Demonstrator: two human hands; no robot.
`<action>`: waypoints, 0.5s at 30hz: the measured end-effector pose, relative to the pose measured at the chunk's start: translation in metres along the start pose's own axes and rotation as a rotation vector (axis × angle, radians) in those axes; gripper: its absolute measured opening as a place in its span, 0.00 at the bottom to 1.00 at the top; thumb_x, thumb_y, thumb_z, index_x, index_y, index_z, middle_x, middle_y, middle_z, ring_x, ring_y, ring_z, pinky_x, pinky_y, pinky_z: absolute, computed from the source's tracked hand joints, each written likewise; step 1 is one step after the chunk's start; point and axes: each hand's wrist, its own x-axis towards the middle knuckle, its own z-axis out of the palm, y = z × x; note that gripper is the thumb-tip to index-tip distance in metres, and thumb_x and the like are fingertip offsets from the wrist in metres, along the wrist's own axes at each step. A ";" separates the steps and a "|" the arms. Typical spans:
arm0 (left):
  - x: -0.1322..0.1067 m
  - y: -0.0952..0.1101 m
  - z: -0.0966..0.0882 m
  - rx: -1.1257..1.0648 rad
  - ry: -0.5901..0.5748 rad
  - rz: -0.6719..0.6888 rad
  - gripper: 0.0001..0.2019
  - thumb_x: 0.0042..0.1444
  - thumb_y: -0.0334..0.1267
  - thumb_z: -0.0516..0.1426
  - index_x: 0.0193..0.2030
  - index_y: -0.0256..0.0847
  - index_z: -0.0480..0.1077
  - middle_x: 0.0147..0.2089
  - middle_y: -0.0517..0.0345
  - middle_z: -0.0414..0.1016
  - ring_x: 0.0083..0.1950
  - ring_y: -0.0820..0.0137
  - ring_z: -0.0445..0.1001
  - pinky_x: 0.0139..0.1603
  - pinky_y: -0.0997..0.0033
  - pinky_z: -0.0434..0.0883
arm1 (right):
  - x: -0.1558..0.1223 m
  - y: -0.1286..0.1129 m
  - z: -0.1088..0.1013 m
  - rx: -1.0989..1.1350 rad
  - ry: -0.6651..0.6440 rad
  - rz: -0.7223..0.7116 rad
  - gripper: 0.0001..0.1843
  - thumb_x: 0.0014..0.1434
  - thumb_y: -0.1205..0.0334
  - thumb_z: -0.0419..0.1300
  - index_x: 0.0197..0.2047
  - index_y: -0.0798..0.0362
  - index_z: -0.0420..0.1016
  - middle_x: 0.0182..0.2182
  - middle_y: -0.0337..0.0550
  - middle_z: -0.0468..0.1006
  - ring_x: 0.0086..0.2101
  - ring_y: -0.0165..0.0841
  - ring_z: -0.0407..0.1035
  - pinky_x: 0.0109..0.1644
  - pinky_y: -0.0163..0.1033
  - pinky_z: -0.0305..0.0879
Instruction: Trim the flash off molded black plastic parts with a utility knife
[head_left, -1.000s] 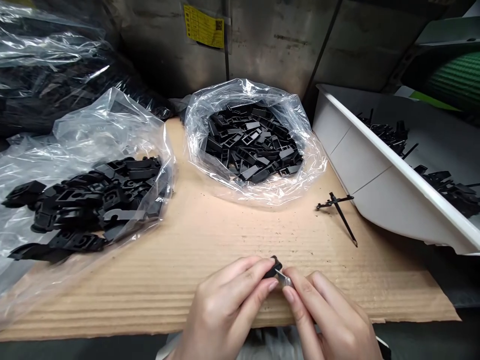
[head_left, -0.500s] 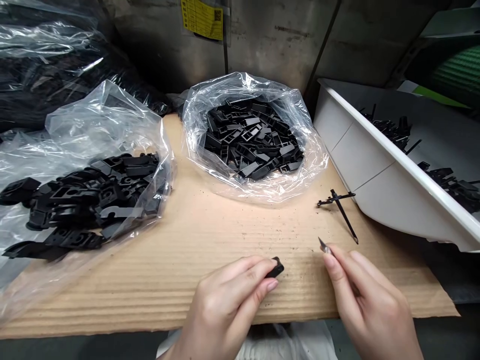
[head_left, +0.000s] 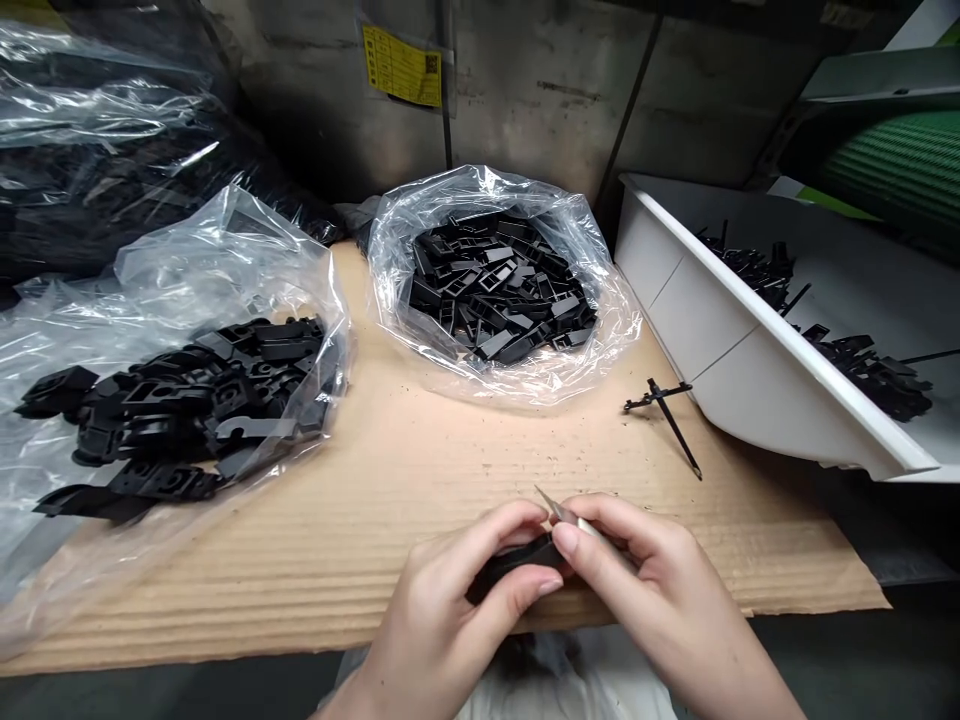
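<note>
Near the front edge of the cardboard, my left hand (head_left: pixel 469 600) is closed on a black plastic part (head_left: pixel 517 562), pinched between thumb and fingers. Much of that part is hidden by the fingers. My right hand (head_left: pixel 645 570) is closed round a slim craft knife (head_left: pixel 564 512), its pointed blade angled up and left. The knife lies over the right end of the black part, beside the left fingertips. Whether the blade touches the part I cannot tell. Beyond the right hand, a thin black plastic sprue (head_left: pixel 664 408) rests on the cardboard.
An open clear bag (head_left: pixel 607 300) holds many small black parts at the back. To the left, another clear bag (head_left: pixel 172 250) has larger black parts (head_left: pixel 195 390). A white bin (head_left: pixel 720 330) with black pieces stands right, on the cardboard sheet (head_left: pixel 405 470). Dark bagged goods (head_left: pixel 97 150) are piled back left.
My right hand has moved left with the knife, up to the black part. My left hand has turned, so more of the part shows. The whole view has shifted slightly.
</note>
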 end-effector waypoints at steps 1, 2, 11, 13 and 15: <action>0.000 0.001 -0.001 -0.039 -0.017 -0.058 0.09 0.53 0.32 0.57 0.41 0.45 0.70 0.33 0.64 0.78 0.31 0.73 0.76 0.34 0.82 0.72 | -0.001 0.001 -0.001 -0.021 0.043 0.015 0.12 0.58 0.58 0.51 0.27 0.53 0.69 0.21 0.36 0.71 0.24 0.27 0.66 0.29 0.29 0.65; 0.001 0.002 -0.001 -0.081 -0.037 -0.117 0.06 0.54 0.34 0.56 0.39 0.44 0.71 0.28 0.64 0.77 0.27 0.73 0.75 0.31 0.81 0.72 | -0.003 0.001 -0.003 -0.054 0.098 0.025 0.12 0.58 0.57 0.51 0.29 0.53 0.70 0.22 0.37 0.72 0.24 0.27 0.67 0.29 0.29 0.64; 0.003 0.002 -0.003 -0.052 0.027 -0.188 0.08 0.59 0.36 0.49 0.40 0.44 0.68 0.31 0.61 0.71 0.28 0.74 0.70 0.25 0.82 0.67 | -0.022 0.019 -0.017 -0.466 0.085 -0.437 0.15 0.60 0.67 0.49 0.49 0.51 0.68 0.31 0.42 0.74 0.31 0.28 0.72 0.34 0.26 0.68; 0.001 0.001 -0.001 0.003 0.038 -0.156 0.07 0.60 0.35 0.48 0.41 0.45 0.65 0.29 0.63 0.69 0.28 0.74 0.69 0.27 0.82 0.67 | -0.026 0.024 -0.017 -0.574 0.091 -0.550 0.16 0.60 0.68 0.50 0.51 0.54 0.65 0.29 0.41 0.76 0.29 0.28 0.73 0.34 0.26 0.68; 0.000 0.000 0.000 0.028 0.031 -0.150 0.06 0.61 0.35 0.47 0.40 0.46 0.63 0.27 0.65 0.67 0.26 0.75 0.68 0.27 0.82 0.66 | -0.027 0.026 -0.017 -0.681 0.130 -0.645 0.13 0.61 0.68 0.49 0.48 0.57 0.66 0.27 0.42 0.77 0.26 0.29 0.73 0.33 0.28 0.68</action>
